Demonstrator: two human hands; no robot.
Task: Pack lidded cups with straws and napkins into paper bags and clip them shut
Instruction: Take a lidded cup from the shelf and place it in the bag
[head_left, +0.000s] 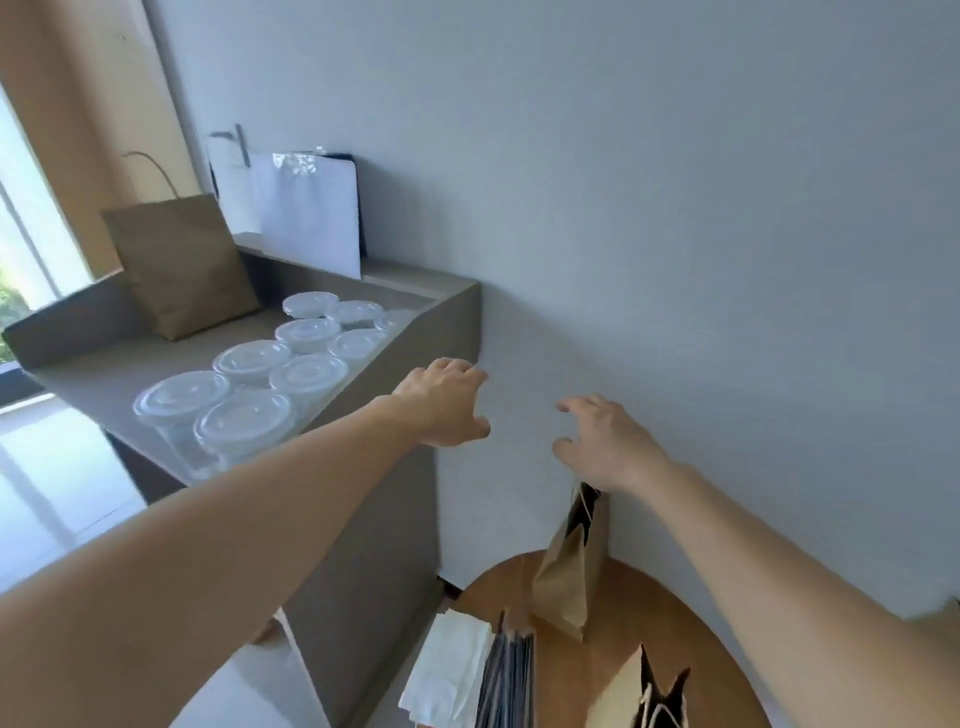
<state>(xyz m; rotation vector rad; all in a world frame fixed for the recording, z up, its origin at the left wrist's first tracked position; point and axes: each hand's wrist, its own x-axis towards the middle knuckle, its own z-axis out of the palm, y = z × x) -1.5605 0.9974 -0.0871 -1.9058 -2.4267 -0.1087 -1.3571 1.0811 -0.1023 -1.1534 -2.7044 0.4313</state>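
Observation:
Several clear lidded cups (249, 400) stand in rows on a grey counter (104, 379) at the left. My left hand (447, 405) reaches out past the counter's right end, fingers loosely spread, holding nothing. My right hand (608, 441) hovers beside it in front of the wall, fingers relaxed and empty. Below my right hand a brown paper bag (571, 566) stands open on a round wooden table (675, 613). A stack of white napkins (447, 670) and a bundle of striped straws (506, 680) lie at the table's left edge. Another open bag (639, 691) is at the bottom.
A larger brown paper bag (182, 265) with a handle stands at the back of the counter. White bags (306, 213) lean against the grey wall (675, 208) behind it. A window is at the far left.

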